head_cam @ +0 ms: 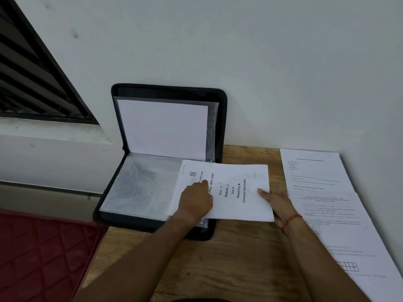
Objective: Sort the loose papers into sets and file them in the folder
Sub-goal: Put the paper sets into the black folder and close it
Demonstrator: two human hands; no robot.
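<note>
A black zip folder (168, 89) stands open against the wall, its upper half upright with a blank white sheet in a clear sleeve, its lower half flat with an empty clear sleeve (139, 184). A printed set of papers (246, 205) lies half over the folder's right edge, text sideways. My left hand (197, 202) presses on the set's left part with a fingertip stretched forward. My right hand (278, 203) holds the set's right edge, thumb on top and fingers under it.
More loose printed sheets (331, 205) lie overlapped along the right side of the wooden table (229, 264). A red quilted cushion (41, 256) sits at the lower left. The white wall (283, 73) and a dark louvred window (32, 79) are behind.
</note>
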